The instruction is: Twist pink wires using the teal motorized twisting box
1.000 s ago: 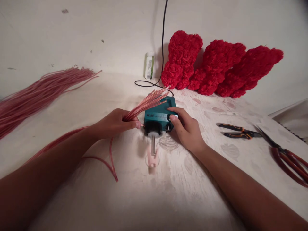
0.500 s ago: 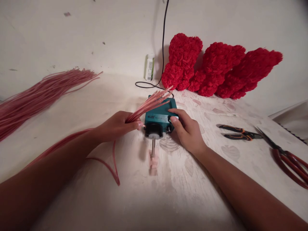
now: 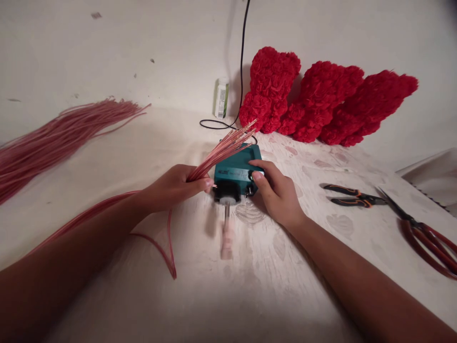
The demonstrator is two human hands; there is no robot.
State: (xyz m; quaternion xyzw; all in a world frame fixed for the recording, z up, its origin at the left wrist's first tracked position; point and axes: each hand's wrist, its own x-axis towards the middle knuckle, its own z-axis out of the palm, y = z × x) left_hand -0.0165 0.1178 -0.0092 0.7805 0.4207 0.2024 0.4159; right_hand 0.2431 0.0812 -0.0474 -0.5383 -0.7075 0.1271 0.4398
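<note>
My left hand is closed around a bundle of thin pink wires, whose bare tips point up and away to the right. Right behind that bundle sits a small teal motor unit with a black round front. From its front a metal shaft sticks out toward me, ending in a pale pink piece blurred by motion. My right hand grips the unit's right side, thumb on a black knob and index finger along the top. Its other fingers are partly hidden.
A thick sheaf of pink wires lies at the left. Red flower-covered shapes lean on the wall beside a white-green bottle and a black cable. Pliers and red-handled scissors rest at the right.
Both hands keep their hold, and the unit stays in place. The pink piece on the shaft is blurred in both frames, in a slightly different shape. The view has shifted slightly.
</note>
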